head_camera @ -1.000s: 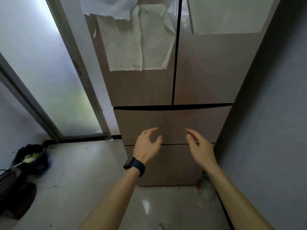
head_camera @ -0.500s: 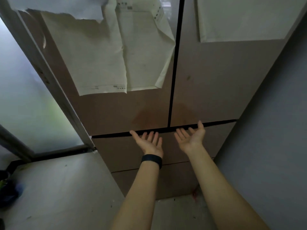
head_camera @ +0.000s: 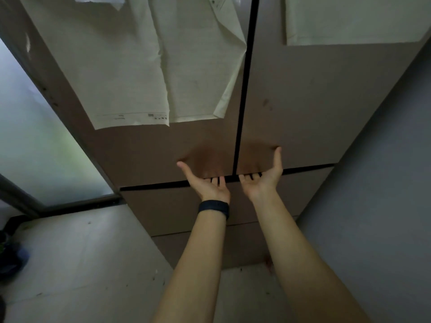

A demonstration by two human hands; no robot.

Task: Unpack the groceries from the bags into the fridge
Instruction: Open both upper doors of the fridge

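Observation:
The brown fridge fills the view, with its left upper door (head_camera: 163,148) and right upper door (head_camera: 314,101) both closed. My left hand (head_camera: 210,185), with a black watch (head_camera: 214,207) on its wrist, is palm up, its fingers tucked into the gap under the left door's bottom edge. Palm up as well, my right hand (head_camera: 263,183) has its fingers in the same gap under the right door. Both thumbs are spread outwards and the fingertips are hidden in the gap. No grocery item is in either hand.
Below the doors sit closed drawers (head_camera: 163,206). Paper sheets (head_camera: 140,66) hang on the left door, and another sheet (head_camera: 349,19) on the right. A grey wall (head_camera: 384,183) stands close on the right, a frosted glass door (head_camera: 35,148) on the left. A dark bag (head_camera: 11,259) lies on the floor at left.
I have stepped closer to the fridge. Both hands turned palm up, rose to the bottom edge of the upper doors and slid their fingers into the gap.

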